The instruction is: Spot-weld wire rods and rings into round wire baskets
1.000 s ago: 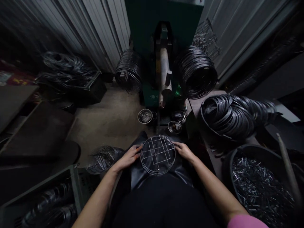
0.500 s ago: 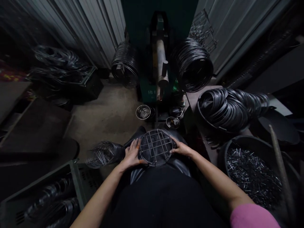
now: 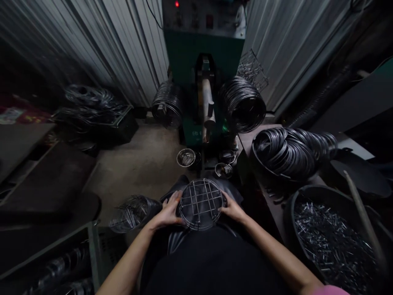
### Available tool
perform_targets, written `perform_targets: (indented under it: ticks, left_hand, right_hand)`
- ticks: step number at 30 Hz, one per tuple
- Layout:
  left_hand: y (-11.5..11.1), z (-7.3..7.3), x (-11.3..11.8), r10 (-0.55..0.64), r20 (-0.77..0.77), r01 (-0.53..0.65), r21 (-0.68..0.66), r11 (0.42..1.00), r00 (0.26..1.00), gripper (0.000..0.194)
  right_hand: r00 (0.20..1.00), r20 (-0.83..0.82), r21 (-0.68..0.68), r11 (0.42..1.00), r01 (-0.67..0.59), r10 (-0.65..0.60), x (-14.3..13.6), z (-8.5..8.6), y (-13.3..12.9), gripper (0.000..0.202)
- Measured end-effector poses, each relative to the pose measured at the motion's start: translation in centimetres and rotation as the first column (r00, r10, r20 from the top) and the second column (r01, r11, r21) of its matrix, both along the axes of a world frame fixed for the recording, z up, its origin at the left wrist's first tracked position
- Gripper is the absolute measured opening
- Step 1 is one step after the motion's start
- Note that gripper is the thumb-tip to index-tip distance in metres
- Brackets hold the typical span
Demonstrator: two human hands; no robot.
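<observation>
A round wire rack (image 3: 203,201), with thin bars crossing inside its rings, rests over my lap. Several rings seem layered at its rim. My left hand (image 3: 170,209) curves around the left rim, thumb low and fingers up along the side. On the opposite side my right hand (image 3: 231,207) pinches the rim between thumb and fingers. Straight ahead, beyond the rack, the pale cylindrical arm of a green machine (image 3: 208,100) points down towards me. To the left of my left hand lies a stack of similar wire racks (image 3: 135,213).
Coils of wire rings (image 3: 242,104) hang on both sides of the machine. Small metal bowls (image 3: 186,157) stand below it. At right are a tub of short metal pins (image 3: 334,241) and a basin of wire rings (image 3: 288,151). A green crate (image 3: 93,254) stands lower left.
My view has tilted up, showing the machine's upper panel with a red light. Both hands still hold the wire rack, almost unmoved over my lap.
</observation>
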State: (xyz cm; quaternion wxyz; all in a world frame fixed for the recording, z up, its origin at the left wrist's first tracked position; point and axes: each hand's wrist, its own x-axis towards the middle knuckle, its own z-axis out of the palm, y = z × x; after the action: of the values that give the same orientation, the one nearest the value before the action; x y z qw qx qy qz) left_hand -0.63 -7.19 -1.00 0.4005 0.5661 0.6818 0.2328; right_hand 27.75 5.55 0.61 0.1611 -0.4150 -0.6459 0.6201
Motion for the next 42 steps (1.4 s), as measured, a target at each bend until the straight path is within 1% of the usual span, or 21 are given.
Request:
perform_targets:
  ticks: [1, 2, 4, 6, 7, 8, 10, 13, 16, 19, 21, 24, 26, 28, 30, 33, 35, 36, 38, 40, 42]
  left_hand:
    - [-0.1, 0.3, -0.7, 0.022, 0.116, -0.023, 0.011, 1.000, 0.993, 0.101]
    - [-0.1, 0.7, -1.3, 0.076, 0.240, -0.081, 0.011, 0.997, 0.968, 0.091]
    - [0.1, 1.5, -2.0, 0.259, 0.434, -0.271, -0.036, 0.962, 0.863, 0.071]
    - [0.7, 2.2, -1.8, 0.434, 0.506, -0.450, -0.097, 0.888, 0.746, 0.062]
    - [1.0, 2.5, -1.4, 0.480, 0.510, -0.496, -0.115, 0.860, 0.714, 0.060]
    - [1.4, 2.6, -0.9, 0.499, 0.507, -0.515, -0.121, 0.848, 0.703, 0.059]
    - [2.1, 2.8, 0.1, 0.499, 0.502, -0.519, -0.110, 0.847, 0.707, 0.057]
    - [2.5, 2.9, 1.2, 0.496, 0.513, -0.524, -0.103, 0.846, 0.700, 0.056]
    - [2.6, 3.0, 1.4, 0.500, 0.554, -0.491, -0.179, 0.852, 0.666, 0.058]
    - [2.8, 3.2, 1.4, 0.518, 0.570, -0.459, -0.258, 0.850, 0.638, 0.057]
    - [3.0, 3.2, 1.5, 0.518, 0.538, -0.483, -0.219, 0.848, 0.664, 0.053]
    - [3.1, 3.2, 1.6, 0.494, 0.420, -0.518, -0.065, 0.853, 0.761, 0.046]
    - [3.1, 3.1, 1.5, 0.462, 0.350, -0.488, -0.017, 0.873, 0.815, 0.044]
    - [3.0, 2.9, 1.5, 0.425, 0.319, -0.442, -0.021, 0.897, 0.847, 0.045]
    - [2.9, 2.6, 1.4, 0.396, 0.315, -0.407, -0.031, 0.913, 0.863, 0.047]
    - [2.8, 2.1, 1.3, 0.387, 0.311, -0.398, -0.030, 0.917, 0.868, 0.049]
    - [2.7, 2.0, 0.9, 0.364, 0.291, -0.372, -0.030, 0.928, 0.884, 0.050]
    - [2.6, 2.2, 0.4, 0.334, 0.278, -0.340, -0.030, 0.940, 0.901, 0.051]
    - [2.2, 2.7, -0.7, 0.223, 0.258, -0.220, -0.040, 0.975, 0.940, 0.052]
    - [1.8, 3.2, -1.8, 0.055, 0.233, -0.042, -0.061, 0.997, 0.971, 0.055]
    - [1.4, 3.6, -2.4, -0.100, 0.165, 0.112, -0.068, 0.991, 0.981, 0.068]
  right_hand:
    - [1.000, 0.007, 0.009, 1.000, 0.021, -0.021, 0.3, 0.1, -0.1, 0.078]
    - [0.999, 0.016, 0.014, 0.999, 0.044, -0.045, 0.6, 0.3, -0.2, 0.071]
    - [0.994, 0.030, 0.009, 0.994, 0.105, -0.106, 1.1, 0.8, 0.1, 0.053]
    - [0.986, 0.027, 0.013, 0.986, 0.165, -0.165, 1.2, 1.4, 0.3, 0.042]
    - [0.983, 0.017, 0.031, 0.983, 0.181, -0.181, 1.0, 1.6, 0.2, 0.042]
    - [0.982, 0.003, 0.057, 0.980, 0.188, -0.189, 0.7, 1.8, 0.1, 0.043]
    - [0.981, -0.025, 0.117, 0.974, 0.193, -0.192, -0.1, 2.0, -0.4, 0.047]
    - [0.972, -0.047, 0.166, 0.957, 0.236, -0.231, -1.2, 2.0, -1.3, 0.044]
    - [0.971, -0.051, 0.147, 0.960, 0.240, -0.235, -1.6, 2.0, -1.5, 0.041]
    - [0.983, -0.052, 0.090, 0.980, 0.179, -0.175, -1.3, 2.1, -0.8, 0.044]
    - [0.992, -0.042, 0.057, 0.991, 0.118, -0.116, -0.9, 2.2, -0.2, 0.049]
    - [0.998, -0.029, 0.022, 0.998, 0.057, -0.056, -0.5, 2.2, 0.5, 0.054]
    - [0.998, -0.029, -0.001, 0.998, 0.058, -0.058, -0.3, 2.1, 0.7, 0.054]
    - [0.997, -0.030, -0.016, 0.997, 0.071, -0.071, -0.2, 1.9, 0.7, 0.053]
    - [0.997, -0.030, -0.013, 0.997, 0.072, -0.073, -0.2, 1.6, 0.6, 0.052]
    - [0.998, -0.011, 0.006, 0.998, 0.060, -0.060, -0.2, 1.3, 0.5, 0.053]
    - [0.999, 0.010, 0.013, 0.999, 0.049, -0.049, -0.1, 1.3, 0.5, 0.053]
    - [0.999, 0.018, 0.013, 0.999, 0.043, -0.044, 0.0, 1.3, 0.5, 0.054]
    - [0.999, 0.015, 0.006, 0.999, 0.035, -0.035, 0.1, 1.4, 0.4, 0.056]
    - [0.999, -0.015, -0.010, 0.999, 0.037, -0.037, 0.3, 1.4, 0.1, 0.061]
    - [0.998, -0.047, -0.039, 0.998, 0.047, -0.049, 0.3, 1.3, -0.3, 0.065]
